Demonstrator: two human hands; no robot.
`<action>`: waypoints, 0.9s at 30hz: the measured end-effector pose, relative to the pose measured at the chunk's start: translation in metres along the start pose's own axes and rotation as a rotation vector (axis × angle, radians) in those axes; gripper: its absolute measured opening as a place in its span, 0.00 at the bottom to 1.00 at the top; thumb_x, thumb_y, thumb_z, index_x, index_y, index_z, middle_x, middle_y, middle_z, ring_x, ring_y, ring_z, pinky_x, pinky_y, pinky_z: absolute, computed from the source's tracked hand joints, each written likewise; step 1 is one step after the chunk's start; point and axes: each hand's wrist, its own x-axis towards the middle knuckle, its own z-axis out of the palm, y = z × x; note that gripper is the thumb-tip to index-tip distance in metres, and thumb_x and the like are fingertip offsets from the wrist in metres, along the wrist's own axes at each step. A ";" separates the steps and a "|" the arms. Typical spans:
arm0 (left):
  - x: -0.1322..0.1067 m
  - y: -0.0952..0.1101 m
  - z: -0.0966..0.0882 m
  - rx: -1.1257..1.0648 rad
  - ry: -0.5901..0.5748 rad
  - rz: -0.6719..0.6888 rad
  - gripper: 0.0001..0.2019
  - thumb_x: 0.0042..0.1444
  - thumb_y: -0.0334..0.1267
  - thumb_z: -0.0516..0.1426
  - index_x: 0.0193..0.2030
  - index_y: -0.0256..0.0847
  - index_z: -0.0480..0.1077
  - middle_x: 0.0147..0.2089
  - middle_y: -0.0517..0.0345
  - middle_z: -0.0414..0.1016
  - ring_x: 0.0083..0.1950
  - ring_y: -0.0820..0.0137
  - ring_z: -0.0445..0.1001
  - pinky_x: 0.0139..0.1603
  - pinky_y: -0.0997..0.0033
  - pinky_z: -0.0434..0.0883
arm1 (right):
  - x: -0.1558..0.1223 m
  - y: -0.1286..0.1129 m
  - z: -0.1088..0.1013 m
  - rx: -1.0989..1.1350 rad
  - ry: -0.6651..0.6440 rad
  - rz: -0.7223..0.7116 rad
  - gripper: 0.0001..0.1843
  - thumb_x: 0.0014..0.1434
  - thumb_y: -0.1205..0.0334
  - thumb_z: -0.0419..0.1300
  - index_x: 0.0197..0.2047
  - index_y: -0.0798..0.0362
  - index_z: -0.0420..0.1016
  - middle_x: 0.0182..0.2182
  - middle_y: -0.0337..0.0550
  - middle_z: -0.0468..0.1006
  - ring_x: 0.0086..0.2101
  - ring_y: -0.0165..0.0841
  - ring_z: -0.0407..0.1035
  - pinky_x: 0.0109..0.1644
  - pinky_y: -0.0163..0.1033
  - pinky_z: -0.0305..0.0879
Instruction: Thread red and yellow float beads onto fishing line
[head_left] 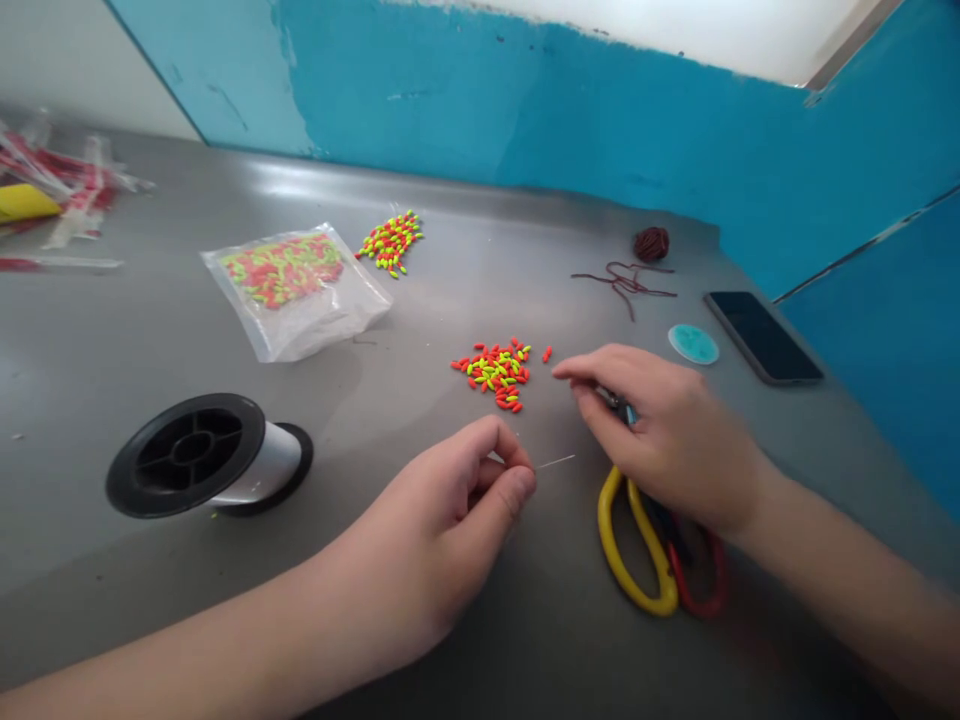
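My left hand (465, 520) is closed in a pinch on a thin, straight needle-like strand (556, 461) that sticks out to the right of the fingertips. Whether it is a needle or stiff line I cannot tell. Just beyond lies a loose pile of red and yellow-green oval beads (495, 370). My right hand (660, 425) hovers to the right of the pile, thumb and forefinger slightly apart, close to a pair of stray red beads (547, 354). Partly hidden beneath that hand are scissors (611, 520) with yellow and red handles.
A black-flanged spool of clear line (262, 465) lies at the left. Behind it are a clear bag of beads (300, 290) and another bead pile (391, 242). Brown cord (651, 243), a turquoise disc (694, 344) and a phone (763, 338) lie at the right. Plastic packets (90, 185) lie far left.
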 end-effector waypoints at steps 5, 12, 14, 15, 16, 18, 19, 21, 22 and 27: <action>0.004 0.006 0.002 -0.059 0.053 -0.018 0.11 0.74 0.44 0.54 0.39 0.44 0.64 0.26 0.70 0.63 0.28 0.74 0.58 0.28 0.73 0.56 | 0.047 0.030 0.011 -0.151 -0.081 -0.055 0.14 0.70 0.70 0.61 0.52 0.58 0.88 0.48 0.58 0.87 0.52 0.54 0.78 0.58 0.56 0.70; 0.005 0.012 0.000 -0.198 0.083 -0.118 0.10 0.73 0.43 0.55 0.39 0.42 0.64 0.35 0.62 0.81 0.21 0.80 0.68 0.21 0.79 0.59 | 0.061 0.042 0.031 -0.181 -0.163 -0.069 0.11 0.71 0.66 0.65 0.51 0.55 0.88 0.46 0.54 0.87 0.51 0.51 0.78 0.58 0.55 0.71; 0.005 0.012 0.000 -0.227 0.054 -0.158 0.10 0.74 0.42 0.53 0.40 0.43 0.62 0.29 0.64 0.80 0.18 0.79 0.67 0.19 0.81 0.58 | 0.060 0.041 0.034 -0.176 -0.163 -0.065 0.08 0.72 0.66 0.65 0.49 0.54 0.87 0.46 0.50 0.87 0.50 0.47 0.78 0.58 0.54 0.71; 0.005 0.013 0.000 -0.229 0.048 -0.170 0.09 0.75 0.41 0.52 0.40 0.44 0.62 0.26 0.65 0.78 0.17 0.79 0.66 0.18 0.81 0.57 | 0.060 0.041 0.036 -0.174 -0.163 -0.063 0.07 0.72 0.67 0.65 0.48 0.54 0.86 0.45 0.47 0.86 0.50 0.45 0.78 0.58 0.54 0.72; 0.005 0.014 0.000 -0.223 0.052 -0.175 0.09 0.75 0.40 0.51 0.40 0.44 0.61 0.23 0.67 0.76 0.16 0.79 0.64 0.17 0.81 0.56 | 0.061 0.041 0.036 -0.171 -0.161 -0.061 0.06 0.72 0.67 0.65 0.46 0.53 0.85 0.44 0.46 0.86 0.49 0.44 0.78 0.58 0.54 0.72; 0.005 0.015 0.000 -0.201 0.075 -0.165 0.08 0.75 0.39 0.50 0.41 0.44 0.61 0.20 0.69 0.73 0.16 0.79 0.61 0.17 0.82 0.55 | 0.062 0.040 0.035 -0.159 -0.144 -0.051 0.05 0.70 0.68 0.65 0.43 0.54 0.84 0.43 0.46 0.85 0.49 0.44 0.77 0.58 0.54 0.71; 0.005 0.016 0.000 -0.194 0.087 -0.159 0.08 0.75 0.39 0.50 0.40 0.44 0.61 0.20 0.70 0.71 0.16 0.79 0.59 0.17 0.82 0.54 | 0.062 0.038 0.033 -0.148 -0.122 -0.041 0.05 0.70 0.69 0.64 0.41 0.53 0.83 0.42 0.48 0.85 0.49 0.46 0.76 0.58 0.54 0.70; 0.005 0.016 0.000 -0.190 0.098 -0.146 0.08 0.75 0.39 0.50 0.41 0.45 0.61 0.20 0.71 0.70 0.17 0.79 0.58 0.18 0.81 0.53 | 0.059 0.031 0.024 -0.111 -0.049 -0.005 0.07 0.68 0.70 0.63 0.38 0.52 0.82 0.40 0.50 0.85 0.47 0.48 0.76 0.56 0.53 0.69; 0.004 0.016 0.000 -0.191 0.099 -0.136 0.08 0.75 0.40 0.51 0.41 0.45 0.60 0.20 0.71 0.70 0.17 0.79 0.58 0.19 0.81 0.53 | 0.056 0.025 0.018 -0.084 0.001 0.026 0.08 0.67 0.70 0.63 0.36 0.51 0.80 0.38 0.50 0.84 0.45 0.47 0.76 0.54 0.52 0.69; -0.001 0.011 0.000 -0.148 0.098 -0.086 0.09 0.74 0.45 0.54 0.42 0.45 0.63 0.23 0.70 0.72 0.21 0.77 0.59 0.22 0.78 0.55 | 0.016 -0.013 -0.007 0.127 0.190 0.250 0.09 0.67 0.68 0.62 0.34 0.47 0.78 0.26 0.39 0.79 0.27 0.36 0.73 0.28 0.41 0.67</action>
